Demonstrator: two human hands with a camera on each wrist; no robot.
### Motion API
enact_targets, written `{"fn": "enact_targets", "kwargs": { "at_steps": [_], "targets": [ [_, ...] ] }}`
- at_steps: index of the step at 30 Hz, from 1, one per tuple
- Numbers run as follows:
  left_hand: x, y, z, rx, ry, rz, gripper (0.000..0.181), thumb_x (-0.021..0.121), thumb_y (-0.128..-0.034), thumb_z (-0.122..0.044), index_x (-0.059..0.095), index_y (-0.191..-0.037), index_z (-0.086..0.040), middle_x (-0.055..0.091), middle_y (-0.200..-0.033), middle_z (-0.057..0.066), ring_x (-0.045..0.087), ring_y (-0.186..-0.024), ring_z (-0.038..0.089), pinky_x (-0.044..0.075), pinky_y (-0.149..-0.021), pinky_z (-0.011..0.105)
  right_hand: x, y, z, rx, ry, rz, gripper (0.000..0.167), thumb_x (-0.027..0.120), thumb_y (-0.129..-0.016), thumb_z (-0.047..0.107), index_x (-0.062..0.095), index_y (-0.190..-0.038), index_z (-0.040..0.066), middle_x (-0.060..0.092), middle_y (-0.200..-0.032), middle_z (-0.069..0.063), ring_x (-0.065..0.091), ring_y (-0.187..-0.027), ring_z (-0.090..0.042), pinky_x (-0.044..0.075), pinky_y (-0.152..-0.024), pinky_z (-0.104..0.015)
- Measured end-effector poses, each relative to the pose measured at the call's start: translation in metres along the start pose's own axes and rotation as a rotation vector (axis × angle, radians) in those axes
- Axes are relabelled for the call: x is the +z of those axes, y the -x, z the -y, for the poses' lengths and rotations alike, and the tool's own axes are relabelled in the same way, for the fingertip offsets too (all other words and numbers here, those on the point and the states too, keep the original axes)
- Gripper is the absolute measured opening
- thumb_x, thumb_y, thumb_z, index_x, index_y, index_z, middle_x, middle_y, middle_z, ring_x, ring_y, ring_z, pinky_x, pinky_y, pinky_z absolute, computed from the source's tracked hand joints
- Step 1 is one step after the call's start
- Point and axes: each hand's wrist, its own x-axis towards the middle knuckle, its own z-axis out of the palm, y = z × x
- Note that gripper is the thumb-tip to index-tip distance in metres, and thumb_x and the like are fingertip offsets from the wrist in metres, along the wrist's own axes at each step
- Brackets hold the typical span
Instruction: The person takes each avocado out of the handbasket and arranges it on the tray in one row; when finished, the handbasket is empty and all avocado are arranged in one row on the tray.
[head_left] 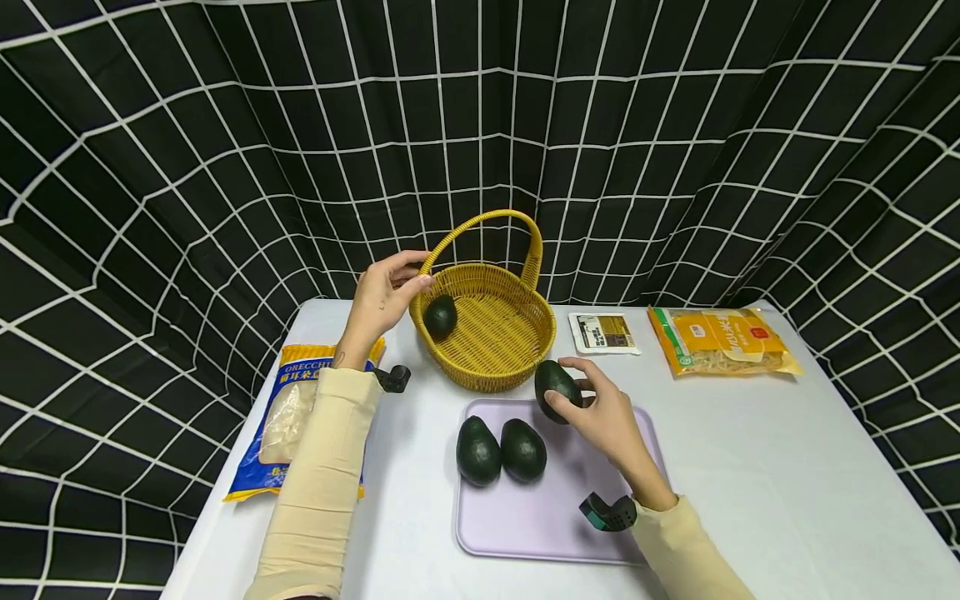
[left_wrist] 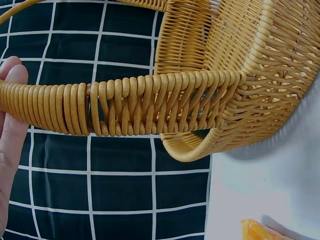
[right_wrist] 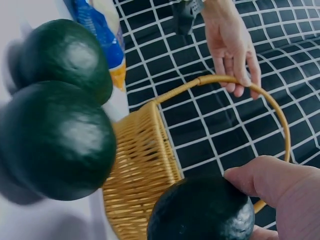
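Held avocado: up over the tray's far edge (head_left: 553, 382), just beside the basket's near right side, outside its rim.
Right hand: (head_left: 609, 421) fingers and thumb curled round the held avocado; thumb on the near side.
Drop risk: smooth, rounded skin; a loose pinch could let it slip onto tray or table.
Basket: (head_left: 486, 383) upright, beyond the tray; one basket avocado (head_left: 440, 317) inside at left.
Left hand: (head_left: 381, 293) pinches the handle (head_left: 491, 215) on its left side; looks light.
Tip risk: a tug on the handle could tilt the basket and roll the basket avocado.
Bump risk: the held avocado carried too low could knock the rim.
Tray: (head_left: 551, 529) left avocado (head_left: 478, 452) and right avocado (head_left: 523, 451) side by side, about touching; a nudge could roll either.
Table: (head_left: 757, 475) blue bag (head_left: 285, 421) under left forearm, sleeve could drag it; small packet (head_left: 602, 333) and orange bag (head_left: 723, 340) far right.
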Motion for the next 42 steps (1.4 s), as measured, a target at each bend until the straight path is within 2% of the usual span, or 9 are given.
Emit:
{"fn": "enact_targets", "kwargs": {
  "at_steps": [9,18,22,30,36,42],
  "targets": [
    [0.0,0.0,0.002,0.008,0.005,0.0,0.035,0.069,-0.0974,-0.017,0.067,-0.133,-0.017,0.077,-0.109,0.01,0.073,-0.1,0.021,0.058,-0.086,0.036,0.003,0.016,-0.011,0.068,0.001,-0.002,0.054,0.077,-0.088,0.036,0.058,-0.136,0.023,0.071,-0.118,-0.022,0.072,-0.09,-0.027,0.052,-0.075,-0.034],
    [-0.001,-0.001,0.001,0.009,0.008,0.001,0.036,0.069,-0.0975,-0.016,0.067,-0.133,-0.016,0.077,-0.109,0.01,0.074,-0.098,0.022,0.059,-0.085,0.034,0.011,0.03,-0.025,0.086,0.036,-0.01,0.054,0.077,-0.088,0.038,0.058,-0.134,0.017,0.073,-0.114,-0.021,0.073,-0.092,-0.026,0.054,-0.073,-0.035],
    [-0.001,0.0,0.001,0.008,0.005,0.002,0.035,0.069,-0.0977,-0.016,0.066,-0.133,-0.016,0.077,-0.109,0.011,0.074,-0.098,0.022,0.059,-0.085,0.034,0.016,0.034,-0.031,0.099,0.045,-0.007,0.054,0.078,-0.087,0.039,0.058,-0.132,0.016,0.075,-0.109,-0.019,0.073,-0.087,-0.022,0.054,-0.069,-0.034],
    [-0.001,0.0,0.0,0.008,0.008,0.004,0.036,0.068,-0.0978,-0.016,0.066,-0.133,-0.017,0.077,-0.109,0.011,0.074,-0.097,0.022,0.059,-0.084,0.035,0.02,0.038,-0.036,0.122,0.071,-0.009,0.056,0.078,-0.087,0.041,0.057,-0.133,0.016,0.076,-0.098,-0.016,0.064,-0.065,-0.013,0.049,-0.06,-0.03],
    [0.0,0.0,0.001,0.011,0.013,0.005,0.036,0.068,-0.0978,-0.016,0.066,-0.134,-0.016,0.077,-0.109,0.011,0.074,-0.097,0.023,0.06,-0.087,0.038,0.022,0.038,-0.036,0.12,0.101,-0.013,0.056,0.076,-0.088,0.042,0.057,-0.133,0.015,0.074,-0.092,-0.012,0.061,-0.066,-0.014,0.047,-0.062,-0.031],
    [-0.001,0.0,0.001,0.012,0.009,0.003,0.036,0.068,-0.0977,-0.016,0.066,-0.134,-0.016,0.077,-0.11,0.011,0.074,-0.097,0.023,0.06,-0.085,0.036,0.021,0.038,-0.036,0.118,0.127,0.002,0.055,0.073,-0.091,0.045,0.056,-0.135,0.016,0.073,-0.093,-0.012,0.059,-0.072,-0.017,0.045,-0.063,-0.031]
  ]
}}
